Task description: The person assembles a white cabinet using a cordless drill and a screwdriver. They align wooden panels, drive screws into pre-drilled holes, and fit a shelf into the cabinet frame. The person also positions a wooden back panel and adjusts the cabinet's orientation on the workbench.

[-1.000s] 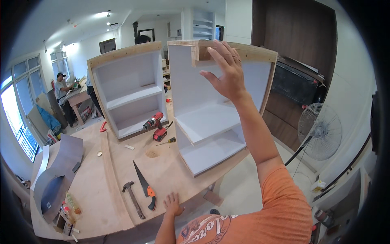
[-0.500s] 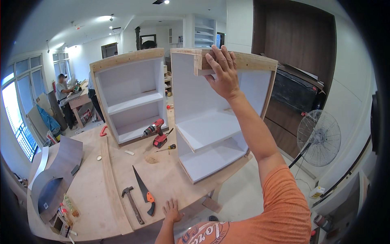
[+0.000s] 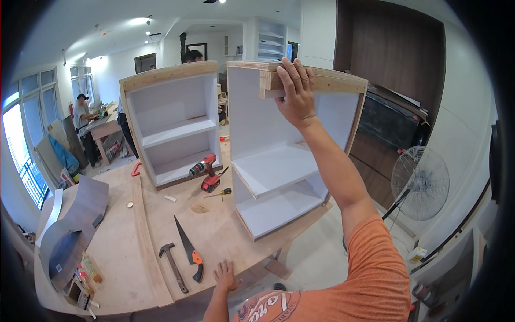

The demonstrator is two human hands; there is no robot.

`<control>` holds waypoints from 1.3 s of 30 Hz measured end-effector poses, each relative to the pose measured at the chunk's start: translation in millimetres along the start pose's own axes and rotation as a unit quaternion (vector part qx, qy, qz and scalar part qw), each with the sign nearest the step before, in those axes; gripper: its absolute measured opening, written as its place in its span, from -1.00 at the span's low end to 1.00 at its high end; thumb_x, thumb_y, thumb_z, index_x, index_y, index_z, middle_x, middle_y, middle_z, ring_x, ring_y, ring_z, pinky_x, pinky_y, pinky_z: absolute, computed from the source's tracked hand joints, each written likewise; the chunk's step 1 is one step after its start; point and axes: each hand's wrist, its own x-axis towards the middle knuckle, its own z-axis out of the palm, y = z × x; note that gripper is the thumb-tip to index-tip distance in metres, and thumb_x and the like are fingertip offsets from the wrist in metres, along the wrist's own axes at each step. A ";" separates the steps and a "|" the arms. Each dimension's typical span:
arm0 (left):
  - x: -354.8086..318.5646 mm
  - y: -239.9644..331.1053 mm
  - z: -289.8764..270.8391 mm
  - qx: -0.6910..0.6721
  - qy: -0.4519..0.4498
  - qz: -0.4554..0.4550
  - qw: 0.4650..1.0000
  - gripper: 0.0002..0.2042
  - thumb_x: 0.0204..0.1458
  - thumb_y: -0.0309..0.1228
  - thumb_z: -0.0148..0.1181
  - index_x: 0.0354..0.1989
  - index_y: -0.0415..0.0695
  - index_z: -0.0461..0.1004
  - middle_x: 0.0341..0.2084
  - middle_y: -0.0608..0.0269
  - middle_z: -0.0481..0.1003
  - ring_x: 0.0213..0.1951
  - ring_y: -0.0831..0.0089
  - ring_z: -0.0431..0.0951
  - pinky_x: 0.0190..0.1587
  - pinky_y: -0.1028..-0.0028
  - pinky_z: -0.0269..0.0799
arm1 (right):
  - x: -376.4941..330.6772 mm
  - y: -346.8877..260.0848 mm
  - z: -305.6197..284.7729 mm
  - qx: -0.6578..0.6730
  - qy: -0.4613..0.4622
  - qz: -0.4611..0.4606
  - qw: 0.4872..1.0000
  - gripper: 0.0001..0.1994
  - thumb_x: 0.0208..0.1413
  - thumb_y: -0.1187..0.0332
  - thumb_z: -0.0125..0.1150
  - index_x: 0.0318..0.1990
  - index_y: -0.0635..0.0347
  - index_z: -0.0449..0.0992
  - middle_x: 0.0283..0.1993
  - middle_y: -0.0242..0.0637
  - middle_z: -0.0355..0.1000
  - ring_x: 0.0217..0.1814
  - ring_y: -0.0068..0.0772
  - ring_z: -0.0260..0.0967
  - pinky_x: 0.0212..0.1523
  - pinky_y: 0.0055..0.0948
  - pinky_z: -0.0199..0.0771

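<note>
Two white cabinets upright on bench (image 3: 123, 252), right one (image 3: 279, 172) overhanging the near edge. Right hand (image 3: 296, 92) clasped over its top rail (image 3: 327, 83); left hand (image 3: 225, 275) flat, fingers spread, beside handsaw (image 3: 189, 249) and hammer (image 3: 173, 265).

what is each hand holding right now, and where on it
The right hand grips the top front wooden rail of the right-hand cabinet. The left hand holds nothing; it rests flat on the workbench edge.

Raw plywood cabinet (image 3: 289, 155), white matt interior
</note>
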 end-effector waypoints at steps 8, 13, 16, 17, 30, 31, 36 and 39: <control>0.7 -0.3 -1.0 -0.001 0.001 -0.001 1.000 0.03 0.00 0.09 0.29 0.54 0.03 -0.21 0.54 0.01 -0.30 0.53 -0.06 -0.37 0.45 -0.20 -0.39 | 5.8 -1.8 -8.3 0.016 -0.011 0.006 1.000 -0.21 -0.23 0.46 0.44 0.27 -0.05 0.26 0.42 -0.38 0.23 0.50 -0.19 0.10 0.47 0.00 -0.03; -0.5 -4.0 1.3 -0.012 0.003 0.000 1.000 0.03 -0.01 0.07 0.29 0.54 0.04 -0.22 0.54 0.01 -0.30 0.53 -0.07 -0.38 0.44 -0.21 -0.42 | 4.7 -0.4 -5.8 0.022 -0.015 0.004 1.000 -0.17 -0.25 0.46 0.45 0.30 -0.04 0.23 0.44 -0.38 0.20 0.52 -0.19 0.07 0.49 -0.03 -0.05; -1.7 -1.9 -0.2 -0.013 0.002 0.000 1.000 0.03 -0.01 0.07 0.29 0.54 0.04 -0.23 0.54 0.01 -0.30 0.53 -0.07 -0.38 0.44 -0.21 -0.43 | 2.0 0.5 -6.4 0.006 -0.031 0.007 0.999 -0.15 -0.25 0.46 0.46 0.32 -0.03 0.22 0.46 -0.36 0.17 0.53 -0.18 0.04 0.51 -0.03 -0.08; -2.6 -0.9 -1.0 -0.016 0.001 -0.001 1.000 0.03 -0.01 0.07 0.29 0.54 0.03 -0.23 0.54 0.01 -0.30 0.53 -0.07 -0.38 0.44 -0.22 -0.42 | 1.7 -0.1 -5.9 0.002 -0.034 0.006 0.999 -0.14 -0.25 0.46 0.46 0.33 -0.03 0.21 0.47 -0.35 0.16 0.54 -0.18 0.02 0.51 -0.03 -0.09; 1.2 -5.3 7.1 -0.027 0.016 0.005 0.999 0.03 -0.03 0.07 0.30 0.54 0.02 -0.19 0.53 0.00 -0.29 0.53 -0.08 -0.37 0.44 -0.22 -0.42 | -4.1 -0.2 2.5 -0.035 -0.040 -0.007 0.999 -0.02 -0.19 0.43 0.47 0.47 0.06 0.08 0.55 -0.25 0.03 0.62 -0.11 -0.16 0.57 -0.05 -0.23; 0.6 -5.0 6.9 -0.028 0.016 0.005 0.999 0.03 -0.03 0.06 0.30 0.54 0.02 -0.19 0.53 0.00 -0.29 0.53 -0.08 -0.37 0.44 -0.23 -0.42 | -4.0 -0.1 2.4 -0.036 -0.040 -0.008 0.999 -0.02 -0.19 0.43 0.47 0.47 0.06 0.09 0.54 -0.25 0.04 0.62 -0.11 -0.15 0.57 -0.05 -0.22; -0.3 -3.6 4.1 -0.029 0.013 0.005 0.999 0.03 -0.03 0.04 0.31 0.53 0.00 -0.18 0.53 -0.02 -0.28 0.52 -0.09 -0.36 0.44 -0.23 -0.42 | -1.7 0.4 1.5 -0.053 -0.025 -0.016 0.998 0.00 -0.24 0.37 0.50 0.46 0.03 0.11 0.50 -0.29 0.11 0.57 -0.14 -0.04 0.55 -0.03 -0.18; 0.4 -3.9 2.9 -0.030 0.014 0.003 0.999 0.03 -0.03 0.03 0.31 0.53 -0.01 -0.18 0.53 -0.03 -0.28 0.52 -0.09 -0.36 0.44 -0.23 -0.42 | 6.6 -5.9 -8.5 -0.076 -0.063 0.006 0.995 0.02 -0.28 0.28 0.55 0.45 -0.01 0.13 0.43 -0.37 0.15 0.50 -0.18 0.03 0.52 0.04 -0.15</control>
